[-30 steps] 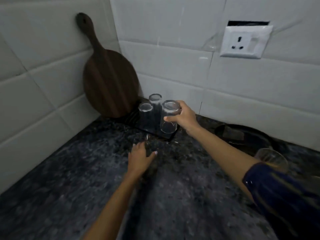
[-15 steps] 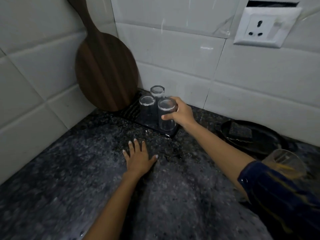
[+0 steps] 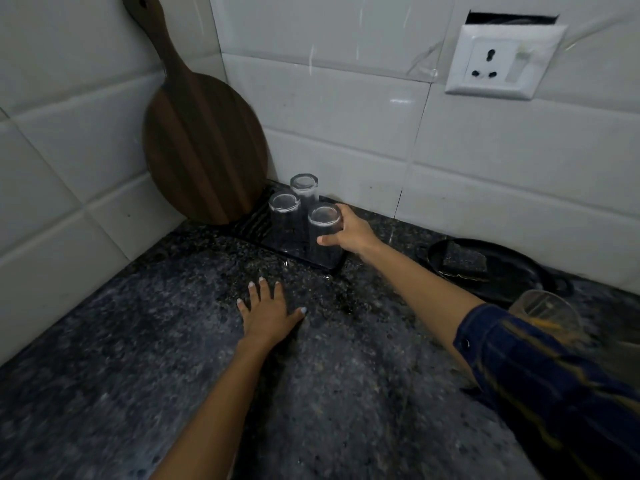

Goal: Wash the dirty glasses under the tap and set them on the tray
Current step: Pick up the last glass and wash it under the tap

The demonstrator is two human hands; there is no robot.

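Three clear glasses stand upside down on a black ribbed tray [image 3: 254, 221] in the counter's corner. My right hand [image 3: 349, 232] is wrapped around the nearest glass [image 3: 323, 233], which rests on the tray's front right end. The other two glasses [image 3: 284, 216] [image 3: 304, 188] stand behind it, untouched. My left hand [image 3: 268, 313] lies flat on the dark granite counter in front of the tray, fingers spread, holding nothing. Another clear glass [image 3: 543, 313] with yellowish residue shows at the right, partly behind my blue sleeve.
A round wooden cutting board [image 3: 204, 150] leans against the tiled wall left of the tray. A black dish [image 3: 502, 268] holding a dark sponge [image 3: 462, 261] sits at the right by the wall. A white wall socket [image 3: 505, 60] is above it.
The glass in my right hand has come down onto the tray's front end. My left hand has flattened onto the counter with its fingers spread.
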